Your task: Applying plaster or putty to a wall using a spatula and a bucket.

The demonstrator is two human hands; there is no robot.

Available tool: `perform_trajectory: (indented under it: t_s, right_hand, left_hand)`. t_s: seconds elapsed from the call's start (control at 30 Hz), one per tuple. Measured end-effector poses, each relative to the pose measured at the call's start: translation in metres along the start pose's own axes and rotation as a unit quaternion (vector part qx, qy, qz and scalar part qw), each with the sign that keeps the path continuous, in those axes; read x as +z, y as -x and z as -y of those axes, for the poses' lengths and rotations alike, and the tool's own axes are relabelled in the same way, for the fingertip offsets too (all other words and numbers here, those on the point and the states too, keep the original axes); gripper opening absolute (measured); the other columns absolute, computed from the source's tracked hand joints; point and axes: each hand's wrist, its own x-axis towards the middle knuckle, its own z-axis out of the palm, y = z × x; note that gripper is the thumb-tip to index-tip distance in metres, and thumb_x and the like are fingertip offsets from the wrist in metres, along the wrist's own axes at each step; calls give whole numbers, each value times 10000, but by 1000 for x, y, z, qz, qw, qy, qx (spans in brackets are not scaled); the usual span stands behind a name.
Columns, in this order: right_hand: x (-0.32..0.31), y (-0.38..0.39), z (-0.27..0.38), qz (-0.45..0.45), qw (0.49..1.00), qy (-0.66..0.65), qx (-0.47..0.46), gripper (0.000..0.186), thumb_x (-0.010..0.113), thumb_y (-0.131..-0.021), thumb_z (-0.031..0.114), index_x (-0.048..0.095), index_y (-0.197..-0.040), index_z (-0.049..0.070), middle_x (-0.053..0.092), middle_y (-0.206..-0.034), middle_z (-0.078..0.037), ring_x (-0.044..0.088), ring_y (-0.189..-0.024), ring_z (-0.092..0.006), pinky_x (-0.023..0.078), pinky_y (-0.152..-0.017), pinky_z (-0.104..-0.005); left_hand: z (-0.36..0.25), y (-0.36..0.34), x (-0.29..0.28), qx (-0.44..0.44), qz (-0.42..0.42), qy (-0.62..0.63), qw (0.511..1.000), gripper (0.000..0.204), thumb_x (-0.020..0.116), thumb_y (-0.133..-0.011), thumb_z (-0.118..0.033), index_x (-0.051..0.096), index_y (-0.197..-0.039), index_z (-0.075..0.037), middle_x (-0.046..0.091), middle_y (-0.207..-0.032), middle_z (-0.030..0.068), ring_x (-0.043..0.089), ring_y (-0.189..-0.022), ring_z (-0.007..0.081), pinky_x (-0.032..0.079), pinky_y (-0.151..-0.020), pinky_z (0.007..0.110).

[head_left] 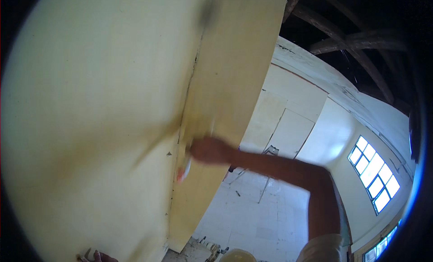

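Note:
My right hand (211, 149) is closed on a blurred tool (184, 171) with a white and red lower part, held at a pale yellow board (230, 68) beside a long cracked vertical seam. My forearm stretches in from the lower right, bent at the elbow. Low at the left, my left hand (101, 257) is mostly cut off by the frame edge, its fingers around a small pale object that I cannot make out, against the cream wall panel (90, 72). Shadows fall across the panel.
A metal ladder (272, 151) stands on the tiled floor (243, 217) in the room beyond. A cream bucket (238, 257) and assorted debris (209, 248) lie below. White panels and a bright gridded window (374, 176) are at the right, under dark roof beams (347, 41).

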Motion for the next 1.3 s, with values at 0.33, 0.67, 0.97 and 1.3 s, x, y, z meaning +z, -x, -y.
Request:
perform_trajectory:
  t_s: [0.33,0.67,0.97,1.3]
  right_hand:
    - [87,127,182,-87,780,-461,414,257,647,-662,200,566,-852,47,595,-796,-74,574,-608,-183,455,-544,-286]
    - [129,320,284,-164,544,-397,721,264,677,-646,168,579,-793,-29,585,-660,-60,528,-566,-103,437,-513,-258]
    - [181,373,427,7,421,-380,824,318,694,-603,245,575,-751,-10,589,-690,-109,561,-614,-199,432,-578,-303]
    - [201,354,408,33,528,-406,745,280,614,-629,164,553,-877,50,575,-811,-145,547,-758,-316,437,-656,-398]
  left_hand:
    - [14,15,-7,-8,3,4,1000,169,451,-793,-85,521,-947,-83,392,-1162,216,474,-997,336,225,-916,478]
    - [-26,5,18,-8,-42,164,986,274,515,-781,-167,461,-976,18,326,-1239,177,361,-1111,299,95,-971,433]
    - [-16,14,9,9,4,-33,999,431,450,-811,-336,474,-1022,39,318,-1247,158,269,-1173,296,127,-957,471]
    - [-25,7,10,0,0,-52,999,438,414,-821,-384,489,-1010,4,321,-1243,145,284,-1162,317,140,-945,501]
